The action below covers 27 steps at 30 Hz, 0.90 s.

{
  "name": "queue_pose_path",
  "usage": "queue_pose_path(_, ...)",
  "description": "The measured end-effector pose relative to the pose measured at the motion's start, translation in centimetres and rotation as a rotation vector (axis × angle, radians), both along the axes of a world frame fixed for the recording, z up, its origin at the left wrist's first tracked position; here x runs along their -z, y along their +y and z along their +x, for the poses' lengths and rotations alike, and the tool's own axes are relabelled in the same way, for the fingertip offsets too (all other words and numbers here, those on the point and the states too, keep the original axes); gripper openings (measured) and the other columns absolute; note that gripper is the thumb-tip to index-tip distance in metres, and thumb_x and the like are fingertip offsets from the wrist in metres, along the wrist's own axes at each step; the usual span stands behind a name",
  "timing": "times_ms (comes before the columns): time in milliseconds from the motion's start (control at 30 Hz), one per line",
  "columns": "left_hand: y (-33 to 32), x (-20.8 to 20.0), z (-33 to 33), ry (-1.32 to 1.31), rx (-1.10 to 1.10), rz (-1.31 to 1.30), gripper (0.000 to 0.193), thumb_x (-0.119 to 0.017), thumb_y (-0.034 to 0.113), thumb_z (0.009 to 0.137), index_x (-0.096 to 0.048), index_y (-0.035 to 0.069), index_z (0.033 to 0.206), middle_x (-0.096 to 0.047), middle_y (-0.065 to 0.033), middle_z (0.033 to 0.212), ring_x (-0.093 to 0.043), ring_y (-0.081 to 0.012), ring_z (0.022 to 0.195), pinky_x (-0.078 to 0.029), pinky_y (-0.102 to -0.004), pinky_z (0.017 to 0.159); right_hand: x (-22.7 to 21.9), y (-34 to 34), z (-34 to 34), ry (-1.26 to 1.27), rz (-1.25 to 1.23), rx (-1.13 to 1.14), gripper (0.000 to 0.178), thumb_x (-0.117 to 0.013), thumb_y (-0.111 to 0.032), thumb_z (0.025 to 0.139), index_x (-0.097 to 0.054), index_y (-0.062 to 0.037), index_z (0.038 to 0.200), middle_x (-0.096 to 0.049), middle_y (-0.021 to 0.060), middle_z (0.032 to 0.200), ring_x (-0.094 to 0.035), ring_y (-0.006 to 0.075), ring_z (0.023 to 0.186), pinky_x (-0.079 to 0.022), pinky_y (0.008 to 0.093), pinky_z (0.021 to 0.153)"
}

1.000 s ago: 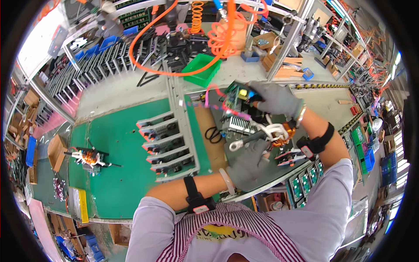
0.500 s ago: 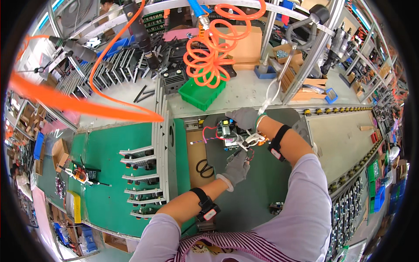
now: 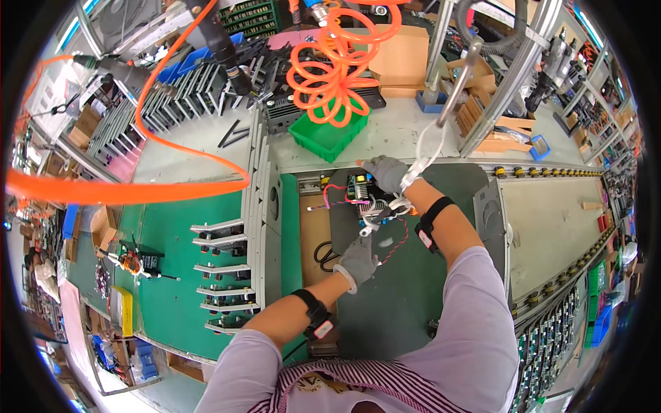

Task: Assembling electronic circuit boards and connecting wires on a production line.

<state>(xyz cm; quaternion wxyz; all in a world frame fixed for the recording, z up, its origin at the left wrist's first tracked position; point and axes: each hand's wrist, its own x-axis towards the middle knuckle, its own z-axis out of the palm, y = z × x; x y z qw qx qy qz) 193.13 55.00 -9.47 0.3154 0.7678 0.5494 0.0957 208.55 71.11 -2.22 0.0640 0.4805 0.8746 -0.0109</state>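
Note:
A circuit board assembly [image 3: 359, 190] with a yellow-topped part and metal fins lies on the dark grey work mat [image 3: 403, 313]. My right hand [image 3: 387, 172], in a grey glove, is curled over its far right edge and grips it; some fingertips are hidden. My left hand [image 3: 359, 261], also gloved, is closed just nearer to me, pinching the end of white wires [image 3: 368, 228] that run from the board. A twisted red and black wire [image 3: 398, 246] loops beside my left hand. Pink and red leads [image 3: 325, 205] stick out on the board's left.
Black-handled scissors [image 3: 323, 256] lie left of my left hand. A metal rack [image 3: 258, 227] holding brackets stands on the green mat [image 3: 179, 303]. Beyond the board sits a green bin [image 3: 329, 138], under a coiled orange hose [image 3: 334, 79]. A roller conveyor [image 3: 551, 172] runs at right.
My left hand has drawn back from the board toward me and slightly left. The red and black wire now shows as a longer loop. My right hand stays at the board's far side.

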Motion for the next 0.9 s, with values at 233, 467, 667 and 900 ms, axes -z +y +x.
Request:
queue_pose_path(233,-5.3,-11.8,-13.5,-0.244,0.063,0.043,0.042,-0.055,0.023,0.077,-0.043,0.006,0.113,-0.05,-0.0155,0.109,-0.051,-0.0337,0.097,-0.043,-0.0413,0.08,-2.4,-3.2,0.2,0.078,0.167,0.04,0.066,-0.067,-0.02,0.066,-0.039,-0.0112,0.125,-0.051,0.0121,0.104,-0.049,0.0287,0.098,-0.041,0.0377,0.085)
queue_pose_path(467,-6.1,-13.4,-38.0,0.28,-0.513,0.715,0.043,-0.057,0.025,0.072,-0.05,0.008,0.112,-0.048,-0.0158,0.114,-0.044,-0.0329,0.107,-0.035,-0.0426,0.092,-6.8,-12.7,-5.4,0.225,0.258,0.04,0.058,-0.064,-0.015,0.066,-0.043,-0.0119,0.12,-0.05,0.0147,0.107,-0.051,0.031,0.097,-0.045,0.0409,0.078)
queue_pose_path(667,-5.2,-13.8,-56.3,0.894,-0.595,0.485,0.046,-0.051,0.039,0.08,-0.049,0.012,0.117,-0.04,-0.0151,0.128,-0.028,-0.0342,0.125,-0.017,-0.0478,0.103,-11.7,-20.2,-16.0,0.229,0.139,-0.067,0.049,-0.066,-0.014,0.062,-0.051,-0.0119,0.109,-0.052,0.0149,0.1,-0.056,0.0326,0.082,-0.047,0.0419,0.066)
queue_pose_path(900,-9.7,-5.9,-61.2,0.265,-0.934,0.925,0.055,-0.065,0.025,0.069,-0.044,0.006,0.116,-0.041,-0.0206,0.12,-0.035,-0.039,0.116,-0.039,-0.0442,0.09,-14.4,-23.1,-27.4,0.214,0.104,-0.224,0.045,-0.064,-0.016,0.066,-0.051,-0.0098,0.109,-0.053,0.0143,0.099,-0.054,0.0311,0.087,-0.045,0.0399,0.07)
